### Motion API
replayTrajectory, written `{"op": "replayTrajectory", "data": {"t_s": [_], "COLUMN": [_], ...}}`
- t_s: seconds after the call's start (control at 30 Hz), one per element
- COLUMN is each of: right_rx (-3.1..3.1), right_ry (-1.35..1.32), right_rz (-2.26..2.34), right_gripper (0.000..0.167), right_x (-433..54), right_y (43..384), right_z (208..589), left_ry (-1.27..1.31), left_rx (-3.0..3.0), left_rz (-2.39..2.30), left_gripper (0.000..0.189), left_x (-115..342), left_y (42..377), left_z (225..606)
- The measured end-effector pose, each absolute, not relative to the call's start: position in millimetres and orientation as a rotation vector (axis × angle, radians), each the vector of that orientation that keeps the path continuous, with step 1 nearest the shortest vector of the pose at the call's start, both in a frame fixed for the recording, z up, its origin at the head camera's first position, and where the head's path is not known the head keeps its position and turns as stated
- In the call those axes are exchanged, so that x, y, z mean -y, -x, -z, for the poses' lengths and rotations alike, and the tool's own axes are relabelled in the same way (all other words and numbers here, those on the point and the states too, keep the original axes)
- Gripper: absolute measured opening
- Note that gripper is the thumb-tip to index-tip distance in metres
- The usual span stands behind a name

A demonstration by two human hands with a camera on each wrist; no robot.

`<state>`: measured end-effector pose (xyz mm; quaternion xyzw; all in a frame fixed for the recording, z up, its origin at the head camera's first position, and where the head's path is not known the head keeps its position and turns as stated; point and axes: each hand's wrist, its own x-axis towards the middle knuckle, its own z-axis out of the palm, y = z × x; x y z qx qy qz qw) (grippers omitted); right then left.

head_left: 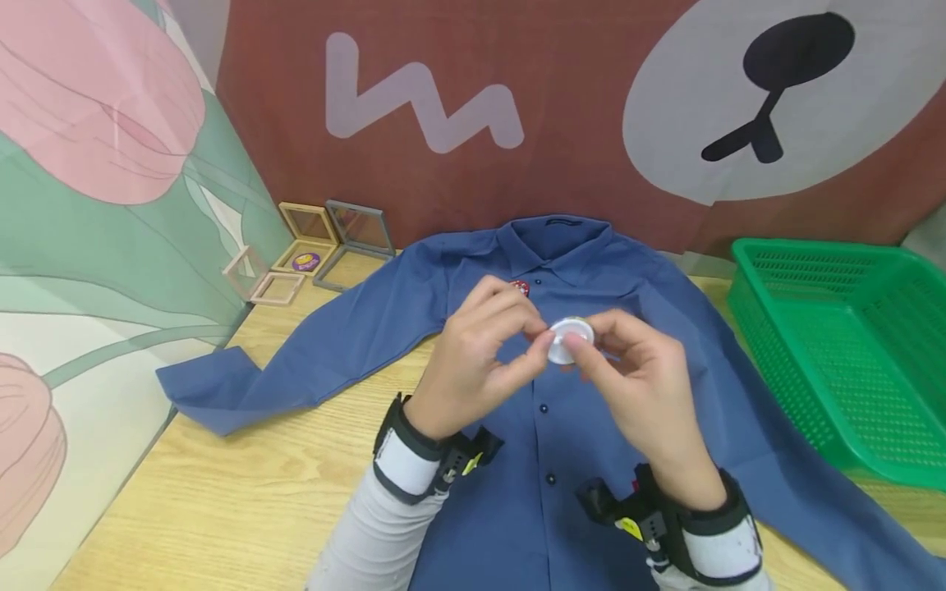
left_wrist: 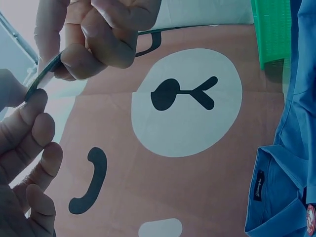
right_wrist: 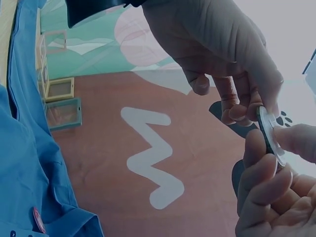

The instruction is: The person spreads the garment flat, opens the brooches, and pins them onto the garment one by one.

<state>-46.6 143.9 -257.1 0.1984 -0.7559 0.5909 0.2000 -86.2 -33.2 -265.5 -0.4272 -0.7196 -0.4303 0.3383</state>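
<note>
A small round pin badge (head_left: pixel 571 340) with a white back is between both hands, above a blue button-up shirt (head_left: pixel 488 345). My right hand (head_left: pixel 645 379) pinches it, thumb on the white back and fingers behind. With thumb and forefinger, my left hand (head_left: pixel 484 353) pinches at its left edge. The left wrist view shows the badge (left_wrist: pixel 43 78) edge-on with fingertips at both ends; the right wrist view shows its pale back and dark rim (right_wrist: pixel 266 131). A red round badge (head_left: pixel 521 287) sits on the shirt's chest, partly behind my left hand.
Several small display frames stand open at the back left: a yellow one (head_left: pixel 309 220), a grey one (head_left: pixel 360 226) and a pale pink one (head_left: pixel 277 289). A purple-and-yellow badge (head_left: pixel 305 262) lies in the yellow one. A green basket (head_left: pixel 783 361) stands at right on the wooden table (head_left: pixel 244 492).
</note>
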Motion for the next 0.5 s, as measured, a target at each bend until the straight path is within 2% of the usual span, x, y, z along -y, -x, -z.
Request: {"op": "replayTrajectory", "data": {"t_s": [0.3, 0.5], "right_rx": [2.071, 1.916], "right_ry": [-0.601, -0.543], "right_rz": [-1.899, -2.352], "right_gripper": [0.009, 0.017], "right_x": [-146.4, -149.6], "right_y": [49.6, 51.1], "right_z": [259.2, 264.7], "left_ry": [1.099, 1.191], "left_rx": [1.865, 1.859], "left_rz": [1.24, 1.477], "left_gripper": [0.014, 0.064], "left_x": [38.7, 41.3], "left_y": [87.4, 87.9], "left_z": [265.6, 265.0]}}
